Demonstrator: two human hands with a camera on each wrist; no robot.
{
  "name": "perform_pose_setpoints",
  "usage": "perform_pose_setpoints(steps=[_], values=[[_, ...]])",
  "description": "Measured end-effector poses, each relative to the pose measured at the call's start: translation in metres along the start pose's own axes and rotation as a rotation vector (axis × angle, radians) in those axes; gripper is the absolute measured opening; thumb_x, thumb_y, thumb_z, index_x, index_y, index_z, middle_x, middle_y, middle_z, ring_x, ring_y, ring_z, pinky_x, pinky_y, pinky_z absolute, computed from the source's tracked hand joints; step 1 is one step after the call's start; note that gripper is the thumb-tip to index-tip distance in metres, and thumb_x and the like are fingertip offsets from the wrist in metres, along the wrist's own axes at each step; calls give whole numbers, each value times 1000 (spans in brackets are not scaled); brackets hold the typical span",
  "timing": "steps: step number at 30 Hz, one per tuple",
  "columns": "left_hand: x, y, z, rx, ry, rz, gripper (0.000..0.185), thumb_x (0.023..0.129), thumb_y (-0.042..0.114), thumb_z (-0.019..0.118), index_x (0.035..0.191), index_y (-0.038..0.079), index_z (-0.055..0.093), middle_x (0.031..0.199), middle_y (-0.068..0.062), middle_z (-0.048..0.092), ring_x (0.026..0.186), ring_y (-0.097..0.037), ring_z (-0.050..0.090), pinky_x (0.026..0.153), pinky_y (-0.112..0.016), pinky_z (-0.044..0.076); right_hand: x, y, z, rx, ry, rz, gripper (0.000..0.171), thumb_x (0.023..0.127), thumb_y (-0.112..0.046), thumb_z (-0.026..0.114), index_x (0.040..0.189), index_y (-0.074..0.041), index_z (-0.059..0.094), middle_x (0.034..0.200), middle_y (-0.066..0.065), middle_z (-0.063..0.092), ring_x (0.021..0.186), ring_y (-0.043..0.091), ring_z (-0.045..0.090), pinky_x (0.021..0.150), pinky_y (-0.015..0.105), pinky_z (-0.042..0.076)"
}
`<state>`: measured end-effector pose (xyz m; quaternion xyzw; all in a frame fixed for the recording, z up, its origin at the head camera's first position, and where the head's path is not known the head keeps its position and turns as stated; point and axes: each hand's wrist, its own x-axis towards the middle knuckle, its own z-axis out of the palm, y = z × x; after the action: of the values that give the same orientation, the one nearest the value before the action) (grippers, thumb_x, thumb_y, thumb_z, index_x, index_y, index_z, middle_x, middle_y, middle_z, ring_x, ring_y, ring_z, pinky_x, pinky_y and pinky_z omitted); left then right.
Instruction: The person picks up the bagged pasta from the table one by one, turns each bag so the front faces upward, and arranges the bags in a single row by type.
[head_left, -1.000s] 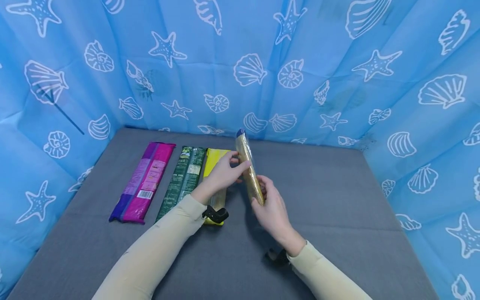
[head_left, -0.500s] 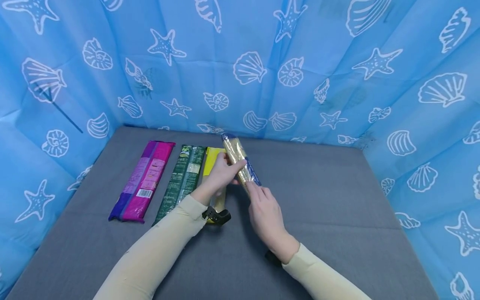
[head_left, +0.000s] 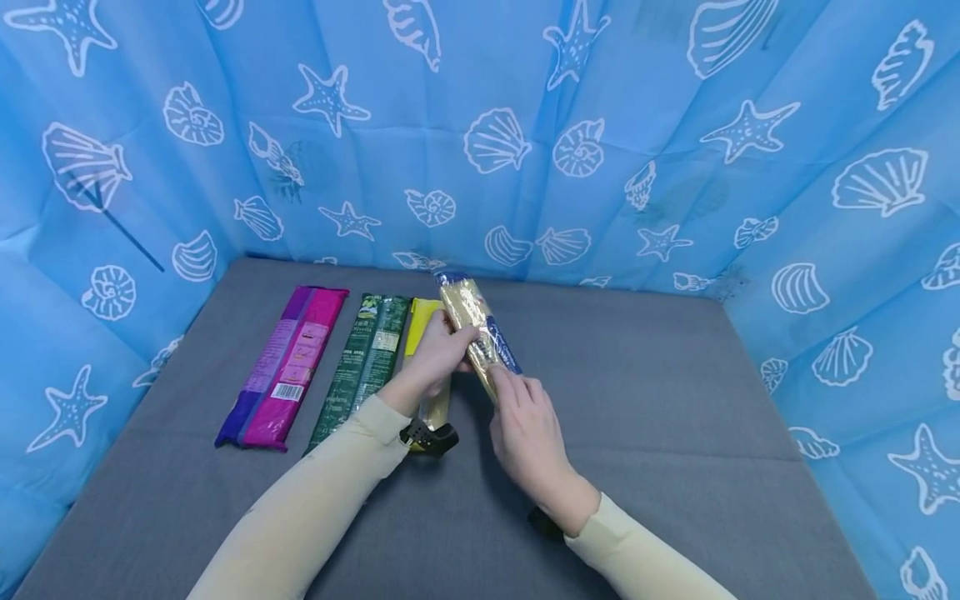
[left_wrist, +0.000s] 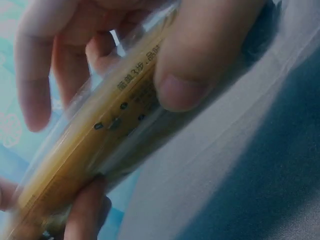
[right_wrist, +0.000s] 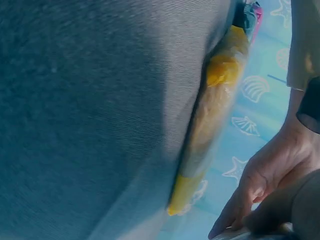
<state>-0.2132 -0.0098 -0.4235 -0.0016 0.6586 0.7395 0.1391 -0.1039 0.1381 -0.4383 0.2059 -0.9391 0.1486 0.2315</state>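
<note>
A clear pack of spaghetti (head_left: 463,304) with a blue end and a blue label is held up over the table, its top leaning left. My left hand (head_left: 437,354) grips it around the middle. In the left wrist view, the thumb (left_wrist: 185,75) lies across the printed film while the fingers are on the far side. With its back toward the head camera, my right hand (head_left: 528,437) holds the lower end, which its fingers partly hide. Just left of the hands lies a yellow-ended spaghetti pack (head_left: 425,317), partly covered by the left hand and wrist.
Farther left on the grey table (head_left: 645,467) lie a green spaghetti pack (head_left: 363,367) and a pink and purple pack (head_left: 288,367), roughly side by side. A blue curtain (head_left: 525,192) with shell prints hangs behind and along both sides.
The held spaghetti pack has turned from edge-on to show its broad face and blue label, its top swinging left. My right hand has rolled over, its back now facing up.
</note>
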Motion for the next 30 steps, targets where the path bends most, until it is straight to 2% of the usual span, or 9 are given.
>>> perform_pose_setpoints(steps=[2,6,10,14,18,21,23,25,30], values=[[-1,2,-1,-14,-1,14,41,93,12,54,130,4,36,113,-18,59,86,-30,68,67,-40,58,1,-1,-5,48,-12,11,61,81,-7,69,137,-4,46,124,13,58,100,30,53,80,45,47],[-3,5,-5,-29,-12,40,40,95,11,54,131,5,38,112,-20,61,86,-31,68,69,-41,58,4,1,-16,251,-73,88,62,85,-14,71,140,-5,44,126,9,57,105,25,50,84,40,46],[-4,8,-11,-22,-50,37,39,98,13,53,133,10,38,114,-18,61,91,-31,67,71,-42,57,8,15,-25,460,-155,240,55,91,-17,67,140,-7,44,124,6,57,108,22,52,85,38,49],[-4,9,-15,-32,-91,32,39,99,15,47,137,12,37,116,-19,59,96,-32,64,74,-42,56,8,31,-24,692,-229,400,49,95,-19,64,138,-6,45,121,8,59,108,24,56,89,43,49],[-6,4,-15,-42,-121,21,43,97,14,43,139,11,35,117,-21,56,98,-33,62,77,-42,54,1,39,-17,1005,-356,563,49,96,-21,62,138,-3,43,125,15,59,110,27,58,90,39,50],[-8,-2,-16,-45,-130,-12,43,96,14,41,139,11,34,115,-21,55,95,-31,61,77,-41,53,-7,42,-9,1182,-496,625,53,98,-22,59,142,-2,37,128,20,57,109,26,59,86,35,50],[-9,-6,-16,-44,-130,-23,42,96,13,41,138,11,34,114,-20,56,93,-30,62,75,-40,54,-11,43,-5,1249,-566,624,56,99,-22,57,144,-2,32,129,20,57,107,26,60,84,34,50],[-9,-8,-16,-35,-128,-11,40,96,13,42,135,10,35,112,-20,56,89,-29,63,72,-39,55,-13,43,-1,1285,-588,615,57,99,-22,58,145,-4,30,128,19,58,104,25,61,84,34,50],[-7,-14,-15,14,-129,10,36,95,15,52,129,10,41,111,-18,58,84,-28,64,65,-36,55,-15,42,4,1299,-522,640,56,97,-19,60,144,-4,32,126,19,59,103,26,61,86,36,50]])
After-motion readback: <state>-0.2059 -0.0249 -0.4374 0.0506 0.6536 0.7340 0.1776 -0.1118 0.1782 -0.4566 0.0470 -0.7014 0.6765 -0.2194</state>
